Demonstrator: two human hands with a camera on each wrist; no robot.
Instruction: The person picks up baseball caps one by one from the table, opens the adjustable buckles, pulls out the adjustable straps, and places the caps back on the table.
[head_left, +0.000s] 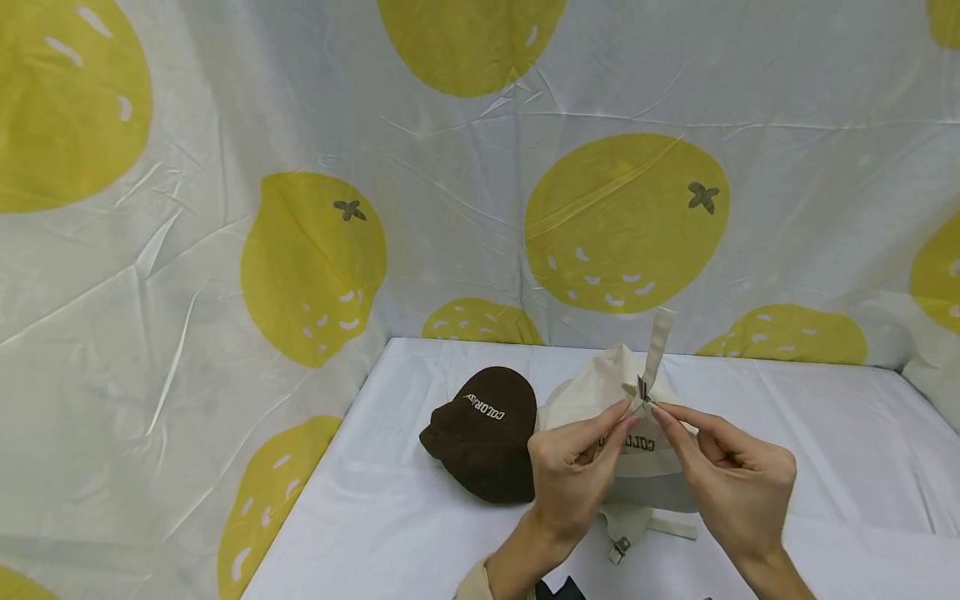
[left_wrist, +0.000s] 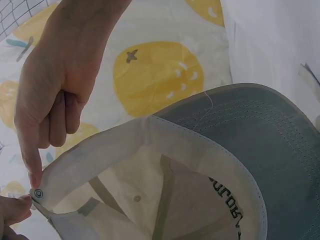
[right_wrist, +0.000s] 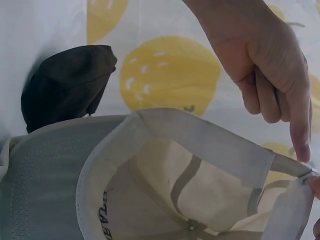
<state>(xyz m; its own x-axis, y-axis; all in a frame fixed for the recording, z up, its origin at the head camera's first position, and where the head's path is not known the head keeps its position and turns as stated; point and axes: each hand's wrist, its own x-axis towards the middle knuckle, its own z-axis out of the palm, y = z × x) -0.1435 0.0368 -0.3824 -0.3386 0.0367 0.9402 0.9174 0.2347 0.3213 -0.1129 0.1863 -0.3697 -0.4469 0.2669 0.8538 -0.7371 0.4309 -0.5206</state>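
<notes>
Both hands hold a cream cap with a grey-green brim (left_wrist: 280,135) and dark lettering, raised above the white table. My left hand (head_left: 573,467) pinches the back strap by its metal buckle (head_left: 642,388) between thumb and forefinger. Opposite it, my right hand (head_left: 738,475) pinches the other side of the same spot, the fingertips of both hands close together. The loose strap end (head_left: 657,342) stands up above the buckle. In the left wrist view a round snap or eyelet (left_wrist: 38,193) shows at the fingertips. The wrist views look into the cap's inside (right_wrist: 165,185).
A dark brown cap (head_left: 487,433) with white lettering lies left of the hands. Under the held cap, another cream strap with a buckle (head_left: 619,547) lies on the white-covered table (head_left: 360,517). A dark item (head_left: 561,590) shows at the bottom edge. Lemon-print cloth (head_left: 450,208) hangs behind.
</notes>
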